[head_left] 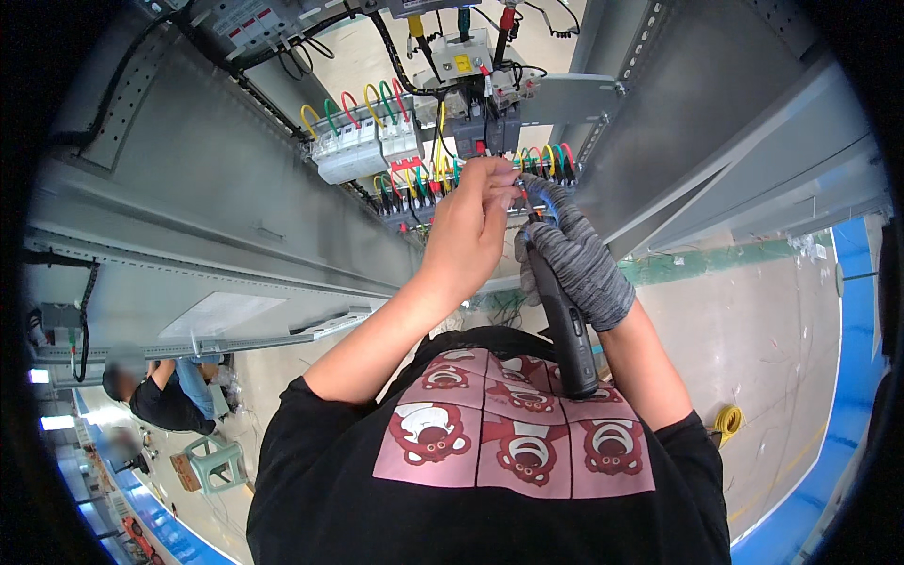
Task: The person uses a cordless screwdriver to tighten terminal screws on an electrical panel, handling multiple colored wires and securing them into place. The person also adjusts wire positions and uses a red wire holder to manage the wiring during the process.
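Note:
My bare left hand (474,218) is raised in front of the wiring, thumb and fingers pinched together near the screwdriver's tip. Whatever lies between those fingertips is too small to make out. In a grey knit glove, my right hand (582,264) is wrapped round a black cordless screwdriver (568,339), its thick end toward my chest and its tip up by the left fingers. Just beyond both hands runs a row of breakers (414,209) with yellow, green and red wires, partly hidden by my left hand. A dark grey breaker (497,130) sits above it.
Grey metal cabinet walls (207,160) flank me on both sides. A white wired breaker block (367,151) is mounted at the upper left. Behind on the left, a person (169,400) sits near a pale green stool (215,461). A yellow coil (727,421) lies on the floor at right.

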`<state>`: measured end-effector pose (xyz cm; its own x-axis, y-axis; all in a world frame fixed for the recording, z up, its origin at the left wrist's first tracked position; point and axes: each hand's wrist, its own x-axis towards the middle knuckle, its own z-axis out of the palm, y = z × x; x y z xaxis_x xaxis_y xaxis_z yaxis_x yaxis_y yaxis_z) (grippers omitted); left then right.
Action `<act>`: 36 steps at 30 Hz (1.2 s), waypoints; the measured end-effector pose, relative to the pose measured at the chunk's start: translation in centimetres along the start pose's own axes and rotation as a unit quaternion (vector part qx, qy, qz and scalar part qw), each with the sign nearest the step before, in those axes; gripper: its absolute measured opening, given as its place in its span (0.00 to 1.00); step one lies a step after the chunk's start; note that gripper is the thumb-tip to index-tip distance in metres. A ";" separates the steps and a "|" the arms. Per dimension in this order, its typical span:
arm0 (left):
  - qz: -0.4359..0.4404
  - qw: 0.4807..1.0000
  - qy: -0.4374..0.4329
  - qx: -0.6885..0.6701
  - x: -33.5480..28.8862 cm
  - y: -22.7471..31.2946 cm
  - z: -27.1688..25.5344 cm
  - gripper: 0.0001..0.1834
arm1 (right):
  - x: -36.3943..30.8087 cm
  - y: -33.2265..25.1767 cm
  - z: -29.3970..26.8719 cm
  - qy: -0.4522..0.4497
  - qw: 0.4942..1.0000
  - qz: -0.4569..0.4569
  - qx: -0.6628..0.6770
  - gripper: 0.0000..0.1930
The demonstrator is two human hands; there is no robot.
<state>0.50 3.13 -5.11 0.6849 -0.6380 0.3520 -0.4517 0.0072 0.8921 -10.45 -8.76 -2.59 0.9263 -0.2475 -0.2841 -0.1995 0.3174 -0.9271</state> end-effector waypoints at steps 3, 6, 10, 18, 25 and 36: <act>-0.001 0.998 -0.045 0.032 0.1 0.9 -0.6 0.15 | -0.6 0.6 -0.6 -0.005 0.999 0.001 0.050 0.29; 0.048 0.987 -0.065 0.138 2.2 2.5 -2.8 0.13 | -0.7 1.1 -1.5 -0.001 0.998 -0.036 0.049 0.29; 0.256 0.908 -0.076 0.322 6.7 0.4 -7.0 0.13 | -1.9 0.6 -1.8 -0.013 0.994 -0.068 0.080 0.27; 0.209 0.912 -0.280 0.214 9.7 -2.7 -6.3 0.10 | -0.8 1.0 -2.2 0.064 0.986 -0.136 0.075 0.28; 0.225 0.939 -0.241 0.100 10.9 -2.4 -5.6 0.09 | -0.2 -1.2 1.0 0.075 0.987 -0.132 0.048 0.28; 0.266 0.952 -0.116 0.104 10.2 -3.9 -2.5 0.05 | 1.8 -0.3 2.6 0.146 0.980 -0.120 0.056 0.26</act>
<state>10.74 -1.49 -4.30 0.1952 -0.7393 0.6444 -0.8185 0.2392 0.5224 -7.92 -6.89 -2.18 0.8084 -0.5730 -0.1347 0.0636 0.3125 -0.9478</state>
